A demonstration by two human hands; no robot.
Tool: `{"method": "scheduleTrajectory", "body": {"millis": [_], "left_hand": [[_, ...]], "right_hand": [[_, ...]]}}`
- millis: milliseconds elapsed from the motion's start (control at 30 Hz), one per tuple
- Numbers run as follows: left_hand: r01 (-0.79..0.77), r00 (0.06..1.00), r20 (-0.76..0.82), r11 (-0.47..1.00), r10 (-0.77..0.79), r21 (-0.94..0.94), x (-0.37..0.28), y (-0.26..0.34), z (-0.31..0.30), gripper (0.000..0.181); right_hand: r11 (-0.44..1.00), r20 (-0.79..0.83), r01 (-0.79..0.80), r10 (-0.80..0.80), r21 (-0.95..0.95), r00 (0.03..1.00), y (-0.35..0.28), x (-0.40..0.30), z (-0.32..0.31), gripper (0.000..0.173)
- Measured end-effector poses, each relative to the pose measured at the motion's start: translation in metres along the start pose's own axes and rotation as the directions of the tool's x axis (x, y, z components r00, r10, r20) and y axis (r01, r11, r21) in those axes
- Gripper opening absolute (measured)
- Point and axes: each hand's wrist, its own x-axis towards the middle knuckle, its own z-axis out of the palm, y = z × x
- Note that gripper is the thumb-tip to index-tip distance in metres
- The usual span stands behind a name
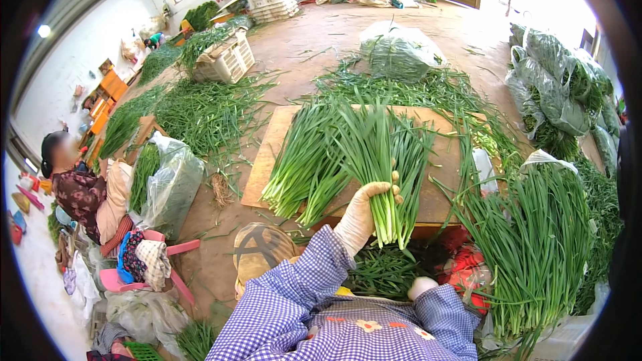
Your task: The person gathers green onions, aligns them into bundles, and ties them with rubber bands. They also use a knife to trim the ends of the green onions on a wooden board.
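My left hand [362, 210], in a pale glove, grips a bunch of garlic chives [373, 160] around its pale lower stems. The leaf tips point away from me over a wooden board [444, 175]. More chives [306, 160] lie in a spread pile on the board, left of the held bunch, their pale stem ends towards me. My right hand [423, 287] is low near my lap, mostly hidden by the angle and sleeve, so its fingers cannot be made out. Dark loose leaves [383, 271] lie below the board's near edge.
A large upright bundle of chives [531, 240] stands at my right. Filled plastic bags [551, 90] are stacked farther right. Beyond the board are loose leaves [416, 87] and a full clear bag [398, 52]. At left, a person [80, 195] sits behind a pink chair [170, 250].
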Motion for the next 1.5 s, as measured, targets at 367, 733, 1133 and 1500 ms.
{"method": "scheduleTrajectory", "body": {"millis": [367,733,1133,1500], "left_hand": [[-0.179,0.943,0.054,0.365,0.328,0.914,0.022,0.151,0.040,0.050],[0.413,0.878,-0.231,-0.418,0.419,0.810,0.038,0.160,-0.149,0.086],[0.422,0.891,-0.093,-0.736,0.444,0.529,0.018,0.177,-0.151,0.097],[0.553,0.831,-0.556,0.081,0.022,0.829,0.018,0.245,-0.222,0.123]], "right_hand": [[0.961,0.129,0.276,-0.271,-0.026,0.954,-0.030,0.003,-0.007,0.051],[0.864,-0.073,0.498,-0.494,0.069,0.866,-0.080,-0.006,-0.039,0.040],[0.496,-0.569,0.722,-0.449,0.483,0.689,-0.207,0.005,-0.160,0.032],[0.532,-0.240,0.288,-0.159,0.796,0.958,-0.233,0.063,-0.187,0.037]]}}
